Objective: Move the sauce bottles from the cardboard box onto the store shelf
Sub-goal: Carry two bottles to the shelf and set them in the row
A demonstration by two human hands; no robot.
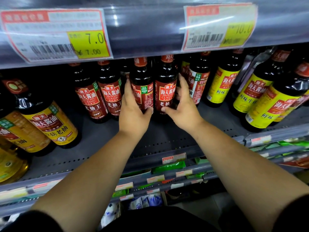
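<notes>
Two dark sauce bottles with red labels and red caps stand side by side on the grey store shelf (167,136). My left hand (133,111) wraps the left bottle (142,84) from its left side, thumb under the label. My right hand (182,108) grips the right bottle (165,84) from its right side. Both bottles are upright and their bases rest on the shelf. The cardboard box is out of view.
Two more red-label bottles (100,96) stand to the left, with yellow-label bottles (50,124) beyond. Red-and-white and yellow-label bottles (222,84) crowd the right. An upper shelf edge with price tags (87,42) hangs overhead. Green packets (168,166) fill the lower shelves.
</notes>
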